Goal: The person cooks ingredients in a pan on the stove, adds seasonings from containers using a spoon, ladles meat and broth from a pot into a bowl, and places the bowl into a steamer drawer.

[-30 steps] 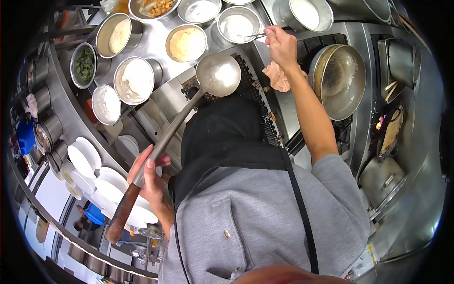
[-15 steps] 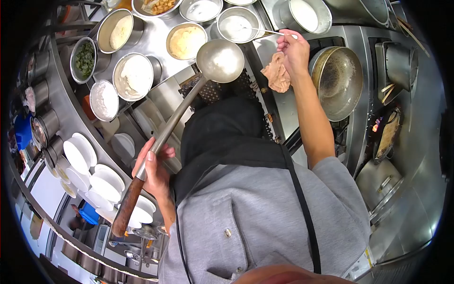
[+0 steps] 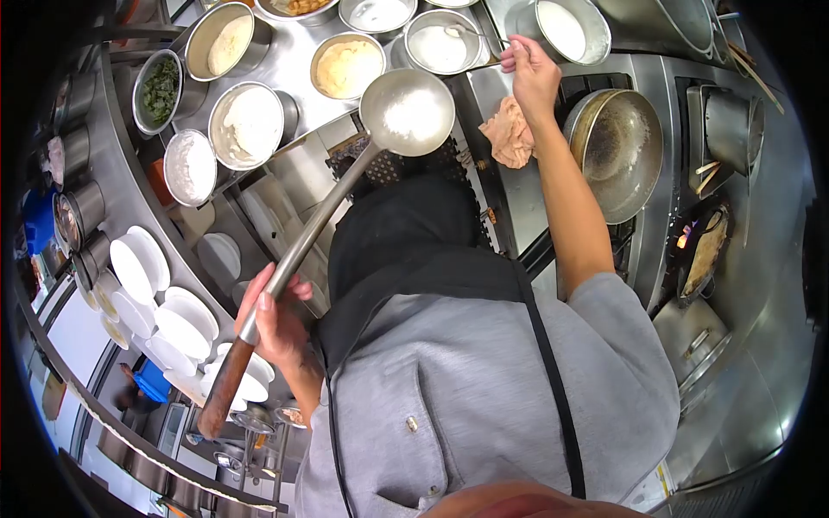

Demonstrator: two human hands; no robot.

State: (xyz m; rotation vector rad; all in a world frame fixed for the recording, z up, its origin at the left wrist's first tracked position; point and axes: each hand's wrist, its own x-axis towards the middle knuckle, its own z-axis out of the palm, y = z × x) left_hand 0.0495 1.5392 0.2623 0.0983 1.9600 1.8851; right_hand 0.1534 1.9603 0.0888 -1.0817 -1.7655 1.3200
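My left hand (image 3: 278, 324) is closed around the handle of a large metal ladle (image 3: 408, 112), near its wooden grip. The ladle's wide bowl faces up over the gap in front of the counter. Between the fingers of my right hand (image 3: 533, 79) is the handle of a small spoon (image 3: 479, 34). Its tip, with something white on it, is above a metal bowl (image 3: 416, 59) of white powder. Below my right hand a crumpled pinkish cloth (image 3: 509, 134) lies on the steel surface.
Several metal containers stand on the counter, including a tub of yellowish paste (image 3: 349, 67), a tub of white paste (image 3: 248, 125) and chopped greens (image 3: 159, 91). A wok (image 3: 615, 155) rests on the stove at right. Stacked white bowls (image 3: 186, 324) are at left.
The spoon has tilted, and white stuff now shows at its tip above the powder. My right hand has shifted slightly left and down. The ladle stays held in my left hand.
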